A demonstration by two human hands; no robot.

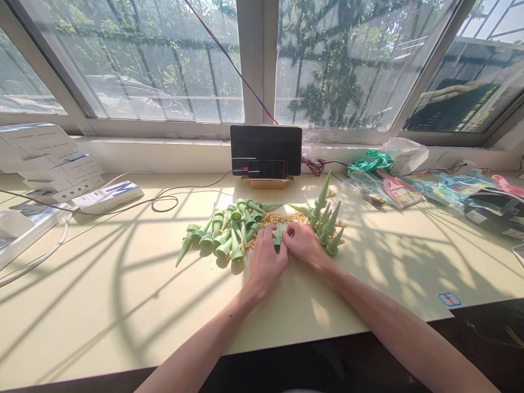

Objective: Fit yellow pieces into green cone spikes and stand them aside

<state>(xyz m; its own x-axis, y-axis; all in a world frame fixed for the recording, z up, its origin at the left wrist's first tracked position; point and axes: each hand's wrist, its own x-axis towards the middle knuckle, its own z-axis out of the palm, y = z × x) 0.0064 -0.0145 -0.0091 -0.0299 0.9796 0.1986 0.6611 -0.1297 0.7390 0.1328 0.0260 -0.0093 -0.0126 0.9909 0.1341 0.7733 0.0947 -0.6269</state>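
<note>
Between my hands stands a green plastic watering spike, its tip pointing up and away from me. My left hand grips it between thumb and fingers. Close by on the right, my right hand has its fingertips pinched together near the spike; what they hold, if anything, is hidden. Beyond both hands lies a pile of small tan, peg-like pieces. To the left, several green spikes are heaped with open ends showing. Several more spikes lean or stand in a cluster beside my right hand.
A black tablet leans at the window, with a phone on a small cardboard stand before it. White boxes and cables occupy the left side. Plastic-bagged items lie at right. The table's front edge runs beneath my forearms.
</note>
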